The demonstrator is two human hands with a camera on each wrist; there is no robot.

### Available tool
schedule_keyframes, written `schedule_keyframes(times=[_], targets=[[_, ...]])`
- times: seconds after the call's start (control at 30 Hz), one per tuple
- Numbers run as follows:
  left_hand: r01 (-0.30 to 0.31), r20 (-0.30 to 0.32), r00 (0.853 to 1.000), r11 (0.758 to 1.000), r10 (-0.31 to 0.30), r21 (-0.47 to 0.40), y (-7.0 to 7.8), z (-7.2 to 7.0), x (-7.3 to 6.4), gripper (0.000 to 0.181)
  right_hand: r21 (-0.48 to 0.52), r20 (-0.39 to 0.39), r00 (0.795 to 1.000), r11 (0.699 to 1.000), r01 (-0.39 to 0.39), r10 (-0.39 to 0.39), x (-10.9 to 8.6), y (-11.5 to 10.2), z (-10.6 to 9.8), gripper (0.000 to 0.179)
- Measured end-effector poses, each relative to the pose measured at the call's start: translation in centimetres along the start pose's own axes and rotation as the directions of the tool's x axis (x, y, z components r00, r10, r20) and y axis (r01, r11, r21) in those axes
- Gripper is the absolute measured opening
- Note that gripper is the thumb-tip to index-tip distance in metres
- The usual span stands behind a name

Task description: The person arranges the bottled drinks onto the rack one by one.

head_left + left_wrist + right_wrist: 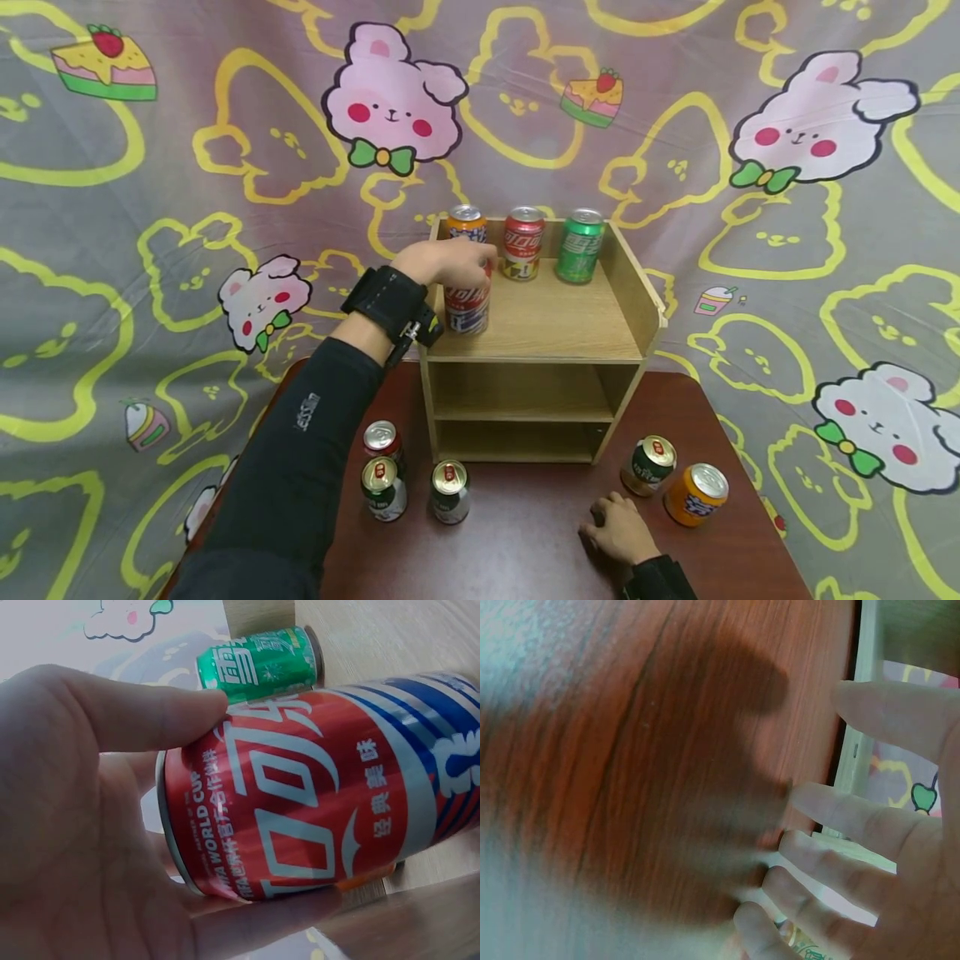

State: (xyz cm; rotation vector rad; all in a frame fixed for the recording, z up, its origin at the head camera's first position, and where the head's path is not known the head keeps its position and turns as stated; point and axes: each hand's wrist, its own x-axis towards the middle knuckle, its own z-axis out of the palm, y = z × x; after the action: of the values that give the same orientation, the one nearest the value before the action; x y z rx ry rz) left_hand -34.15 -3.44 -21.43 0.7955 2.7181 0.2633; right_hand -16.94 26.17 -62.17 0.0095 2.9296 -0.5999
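My left hand (456, 263) grips a red cola can (467, 312) by its upper part, over the left front of the wooden shelf unit's top (547, 321). In the left wrist view, thumb and fingers wrap the top end of this red can (300, 802), whose lower part is striped blue and white. Behind it on the same top stand an orange can (467, 222), another red can (522, 242) and a green can (580, 247). My right hand (621, 532) is low over the table, fingers loosely bent and holding nothing, near a dark green can (648, 465).
An orange can (696, 495) stands at the table's right. On the left are a red can (381, 435) and two dark green and white cans, one at the side (384, 492) and one nearer the middle (450, 493). A patterned cloth (525, 125) hangs behind.
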Motion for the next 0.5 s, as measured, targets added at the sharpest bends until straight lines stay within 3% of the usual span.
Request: schedule_keyframes(times=[0.33, 0.5], targets=[[0.027, 0.036, 0.999, 0.999, -0.028, 0.019, 0.39, -0.38, 0.5, 0.04, -0.004, -0.01, 1.0, 1.0, 0.018, -0.018, -0.16, 0.33, -0.13, 0.037], [0.05, 0.059, 0.997, 0.999, -0.049, -0.019, 0.67, -0.42, 0.62, 0.037, -0.016, -0.005, 1.0, 0.999, 0.031, -0.031, -0.34, 0.68, -0.25, 0.036]])
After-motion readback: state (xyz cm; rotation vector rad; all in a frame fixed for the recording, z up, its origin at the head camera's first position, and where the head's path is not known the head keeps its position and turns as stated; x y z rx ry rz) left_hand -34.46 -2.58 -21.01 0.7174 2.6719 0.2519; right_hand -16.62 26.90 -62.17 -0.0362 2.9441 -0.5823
